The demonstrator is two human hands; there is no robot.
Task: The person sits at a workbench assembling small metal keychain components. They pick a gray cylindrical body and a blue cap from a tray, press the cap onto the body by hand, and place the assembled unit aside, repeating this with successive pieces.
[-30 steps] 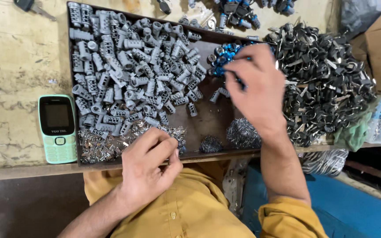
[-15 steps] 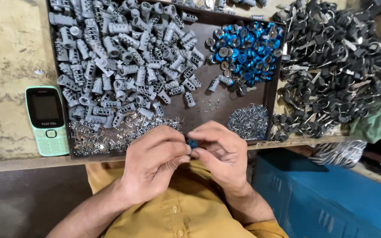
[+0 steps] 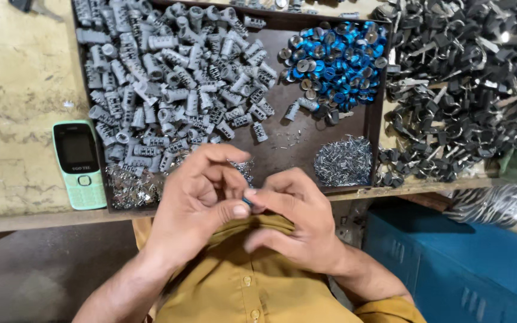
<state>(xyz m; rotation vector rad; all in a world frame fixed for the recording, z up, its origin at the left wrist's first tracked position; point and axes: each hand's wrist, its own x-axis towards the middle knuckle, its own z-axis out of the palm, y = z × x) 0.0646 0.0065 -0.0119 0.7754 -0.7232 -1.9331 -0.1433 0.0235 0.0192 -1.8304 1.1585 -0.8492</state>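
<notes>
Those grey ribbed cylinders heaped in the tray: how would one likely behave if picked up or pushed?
The grey cylinders look like cast metal, so one is probably stiff and rather heavy for its size. Being round, one pushed sideways on the tray floor might roll, though the ribs may slow it. The ribbing should also help fingers keep hold.

Beyond the hands, matt grey metal cylinders (image 3: 175, 84) fill a dark tray (image 3: 306, 128); glossy blue caps (image 3: 336, 60) and shiny pins (image 3: 343, 160) lie right; worn workbench (image 3: 13, 90) left.
</notes>
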